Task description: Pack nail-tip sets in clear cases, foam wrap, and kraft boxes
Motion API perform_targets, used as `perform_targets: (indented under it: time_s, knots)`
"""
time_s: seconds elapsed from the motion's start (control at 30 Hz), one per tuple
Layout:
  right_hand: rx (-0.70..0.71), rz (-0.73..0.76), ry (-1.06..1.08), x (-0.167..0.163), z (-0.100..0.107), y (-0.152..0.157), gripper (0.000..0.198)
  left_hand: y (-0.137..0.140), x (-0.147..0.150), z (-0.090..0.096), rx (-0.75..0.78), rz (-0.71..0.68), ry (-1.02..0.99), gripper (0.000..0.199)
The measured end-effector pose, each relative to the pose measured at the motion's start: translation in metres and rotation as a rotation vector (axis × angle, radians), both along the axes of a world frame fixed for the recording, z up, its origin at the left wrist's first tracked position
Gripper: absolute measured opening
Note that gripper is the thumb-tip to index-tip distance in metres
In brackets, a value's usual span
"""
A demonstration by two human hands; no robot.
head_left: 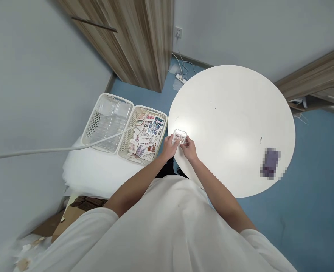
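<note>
Between my two hands is a small clear plastic case point(180, 135) with rows of press-on nails showing inside, at the near left edge of the round white table. My left hand point(169, 147) is closed on its left side, the thumb lying over the front. On the right side, the fingers of my right hand point(189, 148) pinch the lower right corner. Just left of my hands stands a white basket point(166, 126) full of nail sets on cards point(144, 138). Beside it, another white basket point(84, 133) holds stacked clear plastic cases point(110, 122).
The round white table point(232, 102) carries a pixelated purple item point(270, 163) at its right. A white cable point(56, 150) crosses above the baskets. White sheeting point(90, 170) lies under them. A cardboard box point(70, 217) is at lower left; a power strip point(180, 78) lies on the floor.
</note>
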State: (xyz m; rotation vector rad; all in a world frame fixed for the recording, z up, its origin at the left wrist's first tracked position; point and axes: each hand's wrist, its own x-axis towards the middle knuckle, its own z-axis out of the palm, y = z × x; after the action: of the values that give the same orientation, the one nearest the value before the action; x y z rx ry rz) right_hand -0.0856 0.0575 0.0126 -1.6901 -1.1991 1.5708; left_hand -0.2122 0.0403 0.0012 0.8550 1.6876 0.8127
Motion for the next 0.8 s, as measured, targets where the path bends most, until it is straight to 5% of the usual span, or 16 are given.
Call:
perform_targets:
  time_s: [0.33,0.8]
  knots:
    - [0.053,-0.035,-0.069,-0.011,-0.007,0.005,0.060,0.007,-0.005,0.014,0.035,-0.013,-0.037,0.053]
    - [0.058,0.049,-0.053,-0.008,-0.009,0.001,0.080,0.000,0.002,0.001,0.094,-0.007,-0.005,0.057]
